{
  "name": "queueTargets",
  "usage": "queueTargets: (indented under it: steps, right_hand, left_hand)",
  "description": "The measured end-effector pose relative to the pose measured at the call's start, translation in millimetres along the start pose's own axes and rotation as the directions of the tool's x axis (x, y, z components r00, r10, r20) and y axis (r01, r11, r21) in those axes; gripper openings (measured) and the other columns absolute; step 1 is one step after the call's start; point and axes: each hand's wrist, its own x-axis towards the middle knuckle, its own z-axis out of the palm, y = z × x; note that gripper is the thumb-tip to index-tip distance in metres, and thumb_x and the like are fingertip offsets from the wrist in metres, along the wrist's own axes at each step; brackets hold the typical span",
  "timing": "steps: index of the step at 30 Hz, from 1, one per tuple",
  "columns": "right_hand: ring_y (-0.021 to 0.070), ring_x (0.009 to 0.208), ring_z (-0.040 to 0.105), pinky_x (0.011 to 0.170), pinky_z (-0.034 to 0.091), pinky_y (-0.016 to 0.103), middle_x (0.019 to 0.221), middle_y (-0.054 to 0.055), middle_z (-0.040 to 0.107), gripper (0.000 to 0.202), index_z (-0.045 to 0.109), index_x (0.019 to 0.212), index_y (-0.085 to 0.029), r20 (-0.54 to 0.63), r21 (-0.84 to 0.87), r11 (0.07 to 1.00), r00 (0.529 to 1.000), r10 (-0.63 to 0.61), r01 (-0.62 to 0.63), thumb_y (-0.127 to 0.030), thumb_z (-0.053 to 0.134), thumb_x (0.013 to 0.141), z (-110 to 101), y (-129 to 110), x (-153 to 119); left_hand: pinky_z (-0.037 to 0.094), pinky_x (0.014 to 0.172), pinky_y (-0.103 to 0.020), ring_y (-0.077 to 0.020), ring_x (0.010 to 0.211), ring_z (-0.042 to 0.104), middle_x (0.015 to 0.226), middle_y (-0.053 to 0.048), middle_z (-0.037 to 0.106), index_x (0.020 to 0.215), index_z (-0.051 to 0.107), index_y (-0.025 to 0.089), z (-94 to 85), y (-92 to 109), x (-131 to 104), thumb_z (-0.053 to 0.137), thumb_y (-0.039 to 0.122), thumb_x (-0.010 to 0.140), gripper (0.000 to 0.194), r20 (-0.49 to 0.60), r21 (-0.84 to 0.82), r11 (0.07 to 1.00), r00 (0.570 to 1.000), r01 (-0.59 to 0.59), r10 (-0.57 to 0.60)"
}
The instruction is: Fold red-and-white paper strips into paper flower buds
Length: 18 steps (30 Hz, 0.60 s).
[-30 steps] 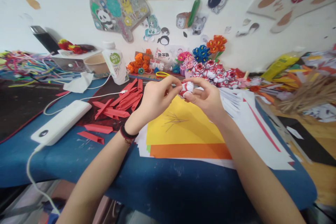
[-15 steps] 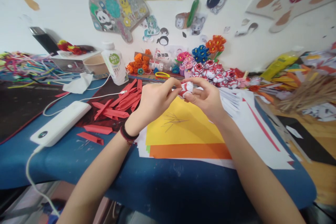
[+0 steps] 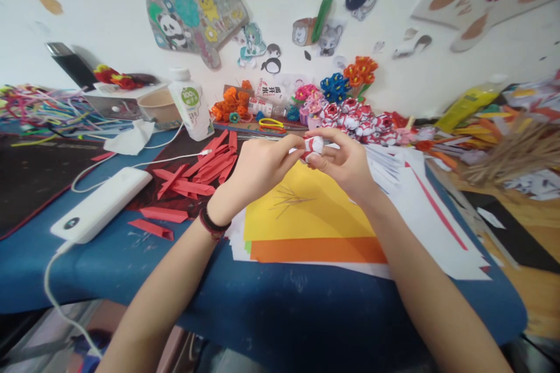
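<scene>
A small red-and-white paper flower point(image 3: 313, 147) is held above the yellow sheet. My right hand point(image 3: 345, 164) grips it between thumb and fingers. My left hand point(image 3: 269, 162) touches its left side with fingertips pressed together; the exact contact is partly hidden. Beneath them, several thin brown sticks point(image 3: 289, 199) lie on the yellow paper point(image 3: 315, 224), which rests over an orange sheet point(image 3: 319, 250) and white papers. Folded red paper strips point(image 3: 210, 166) are piled left of my left hand. Behind my right hand stand finished red-and-white flowers point(image 3: 356, 119).
A white power bank point(image 3: 101, 205) with a cable lies at the left. Farther back are a white bottle point(image 3: 191, 106), a brown bowl point(image 3: 161, 109) and yellow-handled scissors point(image 3: 271, 124). White paper strips point(image 3: 382, 168) and a black board point(image 3: 514, 230) are at the right.
My left fingers have shifted slightly at the flower's left side. My right hand keeps its grip, and the flower has stayed nearly in place.
</scene>
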Motion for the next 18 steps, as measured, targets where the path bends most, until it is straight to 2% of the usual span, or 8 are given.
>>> queueTargets:
  steps: [5, 9, 13, 18]
  right_hand:
    - [0.0215, 0.085, 0.072, 0.074, 0.063, 0.036, 0.102, 0.004, 0.072, 0.052, 0.07, 0.117, -0.028, 0.002, -0.003, 1.0, 1.0, 0.0, 0.0, -0.051, 0.089, 0.074, -0.1, 1.0, -0.4]
    - [0.022, 0.088, 0.073, 0.075, 0.063, 0.036, 0.106, 0.004, 0.073, 0.052, 0.07, 0.116, -0.027, 0.011, -0.008, 1.0, 1.0, -0.007, 0.007, -0.052, 0.088, 0.075, -0.2, 1.1, -0.7]
    - [0.0199, 0.084, 0.072, 0.073, 0.062, 0.034, 0.1, 0.003, 0.073, 0.047, 0.07, 0.117, -0.026, 0.028, 0.006, 1.0, 1.0, -0.003, 0.003, -0.047, 0.086, 0.079, -0.2, -0.3, -1.3]
    - [0.0181, 0.081, 0.072, 0.071, 0.062, 0.032, 0.101, 0.003, 0.074, 0.045, 0.07, 0.116, -0.025, 0.033, 0.016, 1.0, 0.999, -0.017, 0.017, -0.046, 0.086, 0.079, 0.4, -1.2, -1.4]
  left_hand:
    - [0.033, 0.053, -0.022, -0.0099, 0.049, 0.052, 0.055, 0.004, 0.06, 0.097, 0.071, 0.019, -2.7, 2.1, 2.5, 0.06, 0.028, 0.099, 0.015, 0.049, -0.201, 0.975, 0.995, 0.091, -0.083]
    - [0.034, 0.052, -0.023, -0.0097, 0.046, 0.05, 0.052, 0.004, 0.057, 0.09, 0.07, 0.018, -3.6, 4.1, 4.2, 0.062, 0.032, 0.098, 0.018, 0.096, -0.309, 0.936, 0.985, 0.168, -0.145]
    - [0.033, 0.051, -0.023, -0.0084, 0.044, 0.047, 0.051, 0.005, 0.056, 0.086, 0.067, 0.018, -3.7, 5.6, 4.7, 0.063, 0.034, 0.098, 0.021, 0.091, -0.378, 0.908, 0.983, 0.183, -0.16]
    - [0.029, 0.05, -0.021, -0.0059, 0.044, 0.042, 0.051, 0.008, 0.051, 0.085, 0.065, 0.017, -2.3, 9.3, 4.6, 0.067, 0.028, 0.094, 0.015, 0.08, -0.44, 0.881, 0.984, 0.176, -0.157]
